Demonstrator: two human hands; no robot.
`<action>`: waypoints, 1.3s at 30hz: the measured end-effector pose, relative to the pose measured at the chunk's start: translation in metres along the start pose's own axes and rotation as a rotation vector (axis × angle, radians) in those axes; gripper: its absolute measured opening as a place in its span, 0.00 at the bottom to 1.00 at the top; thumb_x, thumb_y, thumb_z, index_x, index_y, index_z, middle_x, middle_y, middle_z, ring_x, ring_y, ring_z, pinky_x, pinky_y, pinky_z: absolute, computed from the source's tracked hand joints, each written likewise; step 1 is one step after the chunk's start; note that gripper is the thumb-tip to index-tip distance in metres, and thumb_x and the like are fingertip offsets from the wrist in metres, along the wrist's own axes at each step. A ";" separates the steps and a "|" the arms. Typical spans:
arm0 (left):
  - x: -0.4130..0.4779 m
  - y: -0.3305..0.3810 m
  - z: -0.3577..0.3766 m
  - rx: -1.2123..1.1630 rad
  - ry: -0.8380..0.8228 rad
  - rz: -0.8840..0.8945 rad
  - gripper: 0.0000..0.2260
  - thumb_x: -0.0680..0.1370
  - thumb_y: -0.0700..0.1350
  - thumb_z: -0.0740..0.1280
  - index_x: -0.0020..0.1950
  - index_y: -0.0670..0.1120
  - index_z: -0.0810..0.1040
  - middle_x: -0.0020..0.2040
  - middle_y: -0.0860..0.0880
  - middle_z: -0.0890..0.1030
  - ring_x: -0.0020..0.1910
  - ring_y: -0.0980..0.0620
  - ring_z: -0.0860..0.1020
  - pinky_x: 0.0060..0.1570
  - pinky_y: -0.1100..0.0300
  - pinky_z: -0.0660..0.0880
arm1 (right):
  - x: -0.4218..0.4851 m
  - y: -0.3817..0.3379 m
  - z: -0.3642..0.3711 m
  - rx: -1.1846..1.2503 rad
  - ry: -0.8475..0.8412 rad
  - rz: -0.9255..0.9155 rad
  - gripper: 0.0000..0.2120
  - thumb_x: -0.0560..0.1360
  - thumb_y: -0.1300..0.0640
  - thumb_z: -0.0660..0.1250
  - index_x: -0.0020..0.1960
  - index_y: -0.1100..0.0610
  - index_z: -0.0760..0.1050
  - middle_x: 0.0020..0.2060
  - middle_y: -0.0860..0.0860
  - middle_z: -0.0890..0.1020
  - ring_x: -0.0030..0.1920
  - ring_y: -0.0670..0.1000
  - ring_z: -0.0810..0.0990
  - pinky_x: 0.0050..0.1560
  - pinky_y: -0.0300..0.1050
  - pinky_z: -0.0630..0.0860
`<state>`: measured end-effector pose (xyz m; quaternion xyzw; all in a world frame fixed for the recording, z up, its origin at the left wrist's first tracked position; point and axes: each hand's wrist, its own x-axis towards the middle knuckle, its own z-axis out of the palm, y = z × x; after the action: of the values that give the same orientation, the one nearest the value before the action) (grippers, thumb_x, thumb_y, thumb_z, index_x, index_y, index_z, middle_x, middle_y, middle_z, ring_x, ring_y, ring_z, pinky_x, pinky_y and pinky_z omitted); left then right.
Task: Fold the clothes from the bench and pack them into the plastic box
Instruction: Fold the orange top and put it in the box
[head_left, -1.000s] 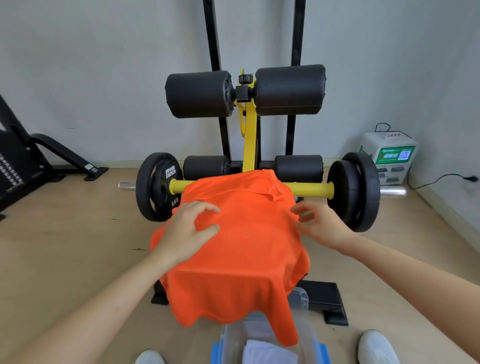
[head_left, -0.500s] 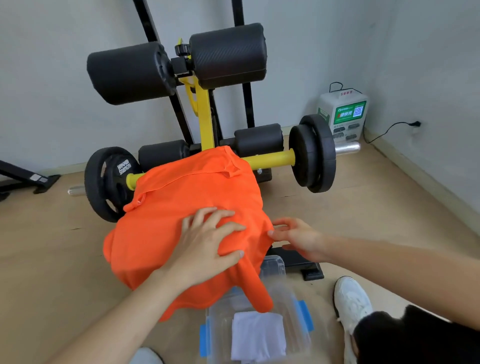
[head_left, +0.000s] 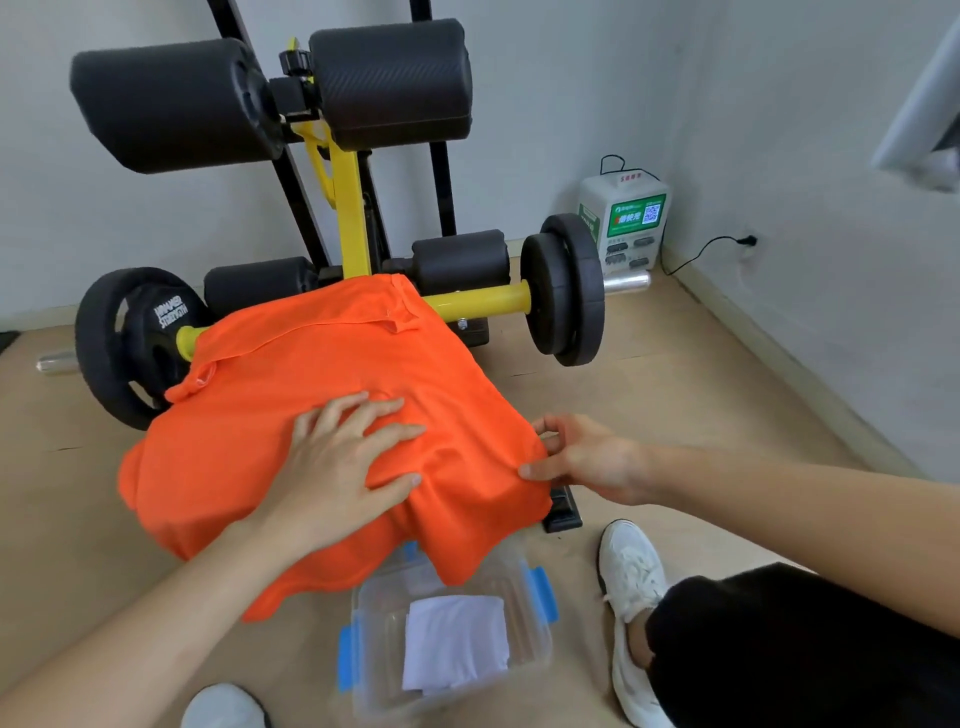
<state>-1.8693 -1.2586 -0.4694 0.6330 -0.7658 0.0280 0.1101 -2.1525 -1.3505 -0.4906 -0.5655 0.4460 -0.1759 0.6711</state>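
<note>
An orange shirt (head_left: 291, 374) lies spread over the bench, hiding its seat, with its hem hanging down towards the floor. My left hand (head_left: 343, 462) presses flat on the middle of the shirt, fingers spread. My right hand (head_left: 582, 457) pinches the shirt's right edge between thumb and fingers. On the floor in front stands a clear plastic box (head_left: 374, 670) with blue clips. A folded white garment (head_left: 454, 644) lies inside it. A corner of the orange shirt hangs over the box's far rim.
The bench's yellow frame (head_left: 348, 208) carries black foam rollers (head_left: 171, 104) and a bar with black weight plates (head_left: 566, 291). A white charging station (head_left: 623, 223) stands by the wall. My white shoes (head_left: 631, 577) rest on the wooden floor beside the box.
My left hand slid down from the shirt's upper left to its middle. My right hand moved down along the right edge and took hold of it. My head turned, shifting the view.
</note>
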 end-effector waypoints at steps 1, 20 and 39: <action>0.000 0.001 0.000 0.005 0.003 0.000 0.24 0.72 0.68 0.59 0.66 0.65 0.76 0.72 0.59 0.72 0.74 0.48 0.65 0.65 0.45 0.63 | -0.007 -0.007 0.002 -0.020 0.023 -0.014 0.19 0.71 0.70 0.73 0.58 0.60 0.73 0.46 0.57 0.83 0.45 0.52 0.83 0.47 0.46 0.81; 0.006 0.061 -0.020 -0.908 0.084 -0.408 0.08 0.69 0.51 0.79 0.39 0.49 0.83 0.34 0.53 0.85 0.32 0.59 0.80 0.35 0.62 0.74 | -0.029 -0.087 0.056 0.304 -0.140 -0.221 0.15 0.80 0.63 0.64 0.67 0.59 0.73 0.51 0.56 0.80 0.53 0.52 0.80 0.58 0.55 0.80; -0.002 0.037 -0.047 -1.625 -0.101 -0.531 0.09 0.77 0.45 0.67 0.53 0.41 0.82 0.45 0.42 0.81 0.43 0.50 0.81 0.45 0.59 0.77 | -0.009 -0.087 0.064 -0.799 -0.011 -0.861 0.25 0.70 0.50 0.78 0.65 0.51 0.78 0.56 0.40 0.82 0.58 0.38 0.77 0.60 0.32 0.71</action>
<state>-1.8988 -1.2407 -0.4200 0.5164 -0.3787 -0.5846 0.4982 -2.0831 -1.3316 -0.4098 -0.9057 0.2043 -0.2479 0.2765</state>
